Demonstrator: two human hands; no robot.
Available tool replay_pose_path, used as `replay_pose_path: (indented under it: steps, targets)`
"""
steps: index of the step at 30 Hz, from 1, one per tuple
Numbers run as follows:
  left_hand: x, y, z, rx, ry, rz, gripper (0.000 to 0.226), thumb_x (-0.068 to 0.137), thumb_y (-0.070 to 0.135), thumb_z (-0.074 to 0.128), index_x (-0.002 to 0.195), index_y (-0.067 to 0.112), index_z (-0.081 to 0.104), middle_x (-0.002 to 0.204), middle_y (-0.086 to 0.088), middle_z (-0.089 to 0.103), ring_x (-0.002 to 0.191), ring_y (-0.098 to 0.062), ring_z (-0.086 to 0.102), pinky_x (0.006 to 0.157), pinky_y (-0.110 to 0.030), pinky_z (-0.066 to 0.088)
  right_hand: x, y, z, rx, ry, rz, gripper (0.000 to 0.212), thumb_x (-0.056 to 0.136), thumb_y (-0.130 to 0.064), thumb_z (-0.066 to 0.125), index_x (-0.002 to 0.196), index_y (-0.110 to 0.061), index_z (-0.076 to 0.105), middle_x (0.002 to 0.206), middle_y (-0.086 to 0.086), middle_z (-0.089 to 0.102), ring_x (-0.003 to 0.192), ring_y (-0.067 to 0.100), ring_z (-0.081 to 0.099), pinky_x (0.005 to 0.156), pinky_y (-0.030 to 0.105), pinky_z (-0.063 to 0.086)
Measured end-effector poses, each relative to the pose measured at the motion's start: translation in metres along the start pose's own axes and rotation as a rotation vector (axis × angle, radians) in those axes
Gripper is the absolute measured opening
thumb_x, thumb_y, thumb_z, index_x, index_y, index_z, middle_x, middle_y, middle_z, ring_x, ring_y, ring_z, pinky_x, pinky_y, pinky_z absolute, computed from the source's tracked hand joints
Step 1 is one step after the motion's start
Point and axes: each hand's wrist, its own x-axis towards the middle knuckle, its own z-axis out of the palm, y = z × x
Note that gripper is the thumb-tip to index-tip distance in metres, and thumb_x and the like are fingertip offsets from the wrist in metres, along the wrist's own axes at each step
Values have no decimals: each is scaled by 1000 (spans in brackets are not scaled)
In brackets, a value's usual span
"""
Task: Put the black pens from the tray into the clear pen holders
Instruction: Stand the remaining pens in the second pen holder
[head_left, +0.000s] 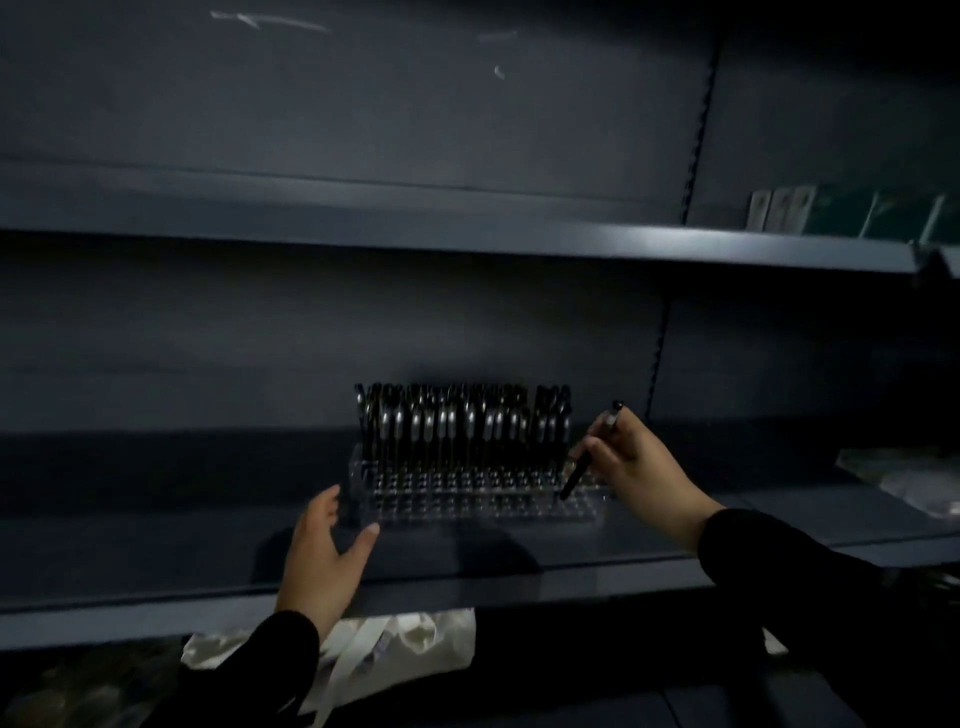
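Note:
A clear pen holder (467, 501) with rows of small holes stands on the dark middle shelf (156, 545). Several black pens (457, 426) stand upright in its back rows. My right hand (634, 457) grips one black pen (579, 475) at a slant, its tip down at the holder's right front holes. My left hand (327, 551) is spread at the holder's left front corner, thumb and fingers touching or nearly touching its edge. The tray is not visible.
An upper shelf (467, 244) overhangs the work area, with packaged items (852, 213) at its far right. A clear plastic bag (904, 478) lies on the right shelf section. White cloth or bags (405, 644) sit below the shelf edge.

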Motion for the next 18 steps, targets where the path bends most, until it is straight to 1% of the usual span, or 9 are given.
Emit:
replay_pose_path:
  steps: [1,3,5,8,10,12,14,16,18]
  targets:
    - [8,-1,2,-19,-50,-23,62,88,22,66,141,21,34,142,-5,40,125,-22,43,108,-39,35,9,-1,-7,-40,6,5,9,100,-17,42,95,-9,44,96,9,60,85,24,57,75,39,44]
    - [21,-6,5,-42,-129,-29,65,85,21,69,140,25,35,141,-4,42,119,-20,46,104,-38,38,24,-2,-17,-112,23,18,11,100,-18,42,93,-9,44,89,8,53,78,23,50,70,35,41]
    - [28,-9,9,-46,-183,-30,69,82,22,72,140,30,35,144,-2,40,122,-22,46,103,-37,39,37,2,-22,-167,34,27,11,100,-17,41,92,-11,46,86,8,50,79,23,48,70,32,40]
    - [37,-12,15,-20,-175,-27,69,80,21,74,138,34,38,145,-1,40,124,-23,46,105,-41,39,50,14,-22,-239,67,71,14,100,-14,41,109,-5,47,103,12,55,90,28,55,78,37,45]
    - [42,-13,16,-10,-153,-10,63,81,21,74,130,40,39,142,-2,44,120,-23,49,102,-41,41,55,21,-19,-265,84,97,21,100,-12,41,120,-6,46,114,11,56,99,24,56,82,33,45]
    - [44,-14,17,11,-136,18,57,82,21,73,124,42,39,140,-1,47,118,-22,50,101,-40,42,61,29,-16,-270,97,115,33,100,-9,41,132,-5,41,129,11,52,113,23,53,91,29,44]
    - [45,-16,19,47,-125,17,56,84,22,70,127,40,40,140,0,47,119,-22,50,101,-40,42,65,34,-11,-280,95,119,41,100,-6,40,140,-4,35,137,10,46,123,25,48,98,29,42]
    - [44,-16,20,82,-107,29,55,85,22,69,129,39,42,138,1,49,118,-22,51,100,-41,44,70,39,-8,-286,112,120,35,100,-7,40,134,-5,42,128,11,53,113,24,53,92,30,46]
    - [45,-18,19,83,-79,72,55,83,22,72,118,52,41,132,3,55,112,-20,56,95,-41,47,73,41,-5,-270,161,121,20,100,-10,39,115,-7,52,105,11,60,90,19,56,73,25,47]
